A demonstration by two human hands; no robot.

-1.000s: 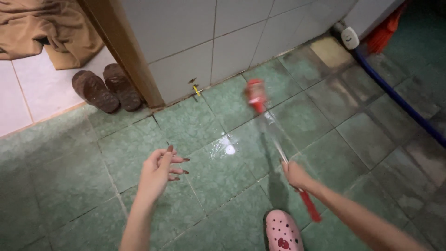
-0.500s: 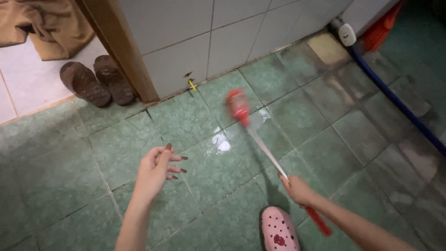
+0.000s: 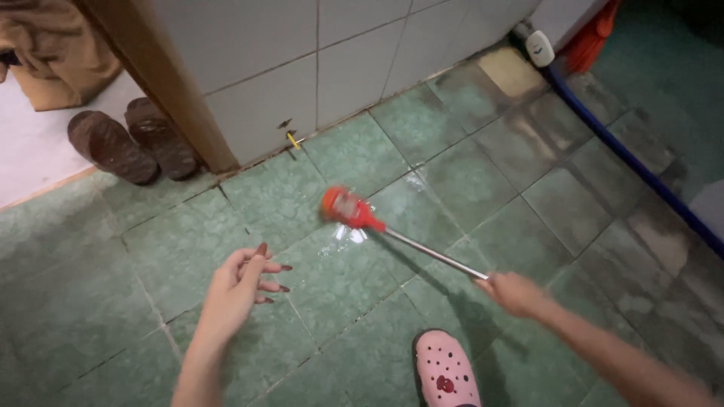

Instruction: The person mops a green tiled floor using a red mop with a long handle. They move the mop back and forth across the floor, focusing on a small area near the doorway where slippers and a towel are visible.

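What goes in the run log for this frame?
right hand: grips red brush handle | brush head: on wet green floor | left hand: free, empty

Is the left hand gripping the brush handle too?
No, the left hand hangs free over the green floor tiles, apart from the brush; only the right hand holds its metal handle.

Two bare arms reach out low, one hand gripping, one hand free.

The right hand (image 3: 516,292) is closed in a fist with the knuckles up, its forearm running in from the lower right corner. The left hand (image 3: 240,286) hangs loose and holds nothing, fingers lightly curled and pointing right, dark nails showing, wrist and forearm rising from the bottom edge.
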